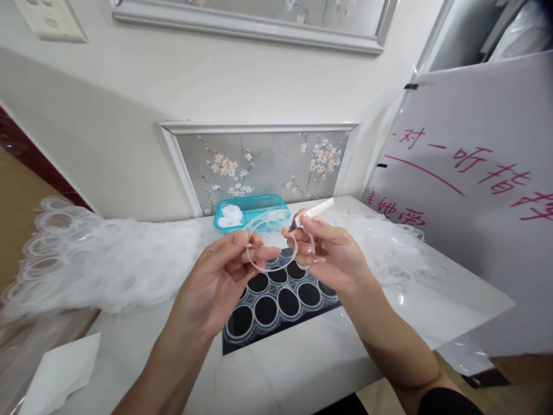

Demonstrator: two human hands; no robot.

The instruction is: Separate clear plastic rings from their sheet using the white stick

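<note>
My left hand (216,276) pinches a clear plastic ring (270,253) at its left edge, holding it up over the table. My right hand (332,253) grips a slim white tool with a dark tip (313,210) and also touches the ring's right side, the tip close to the ring. Below both hands lies a black mat (276,305) covered with several clear rings laid in rows.
A teal plastic basket (253,207) holding white pieces stands at the back of the white table (302,363). Heaps of clear rings lie at the left (86,259) and the right (389,242). A white board with red writing (475,190) leans at the right. A paper sheet (60,369) lies front left.
</note>
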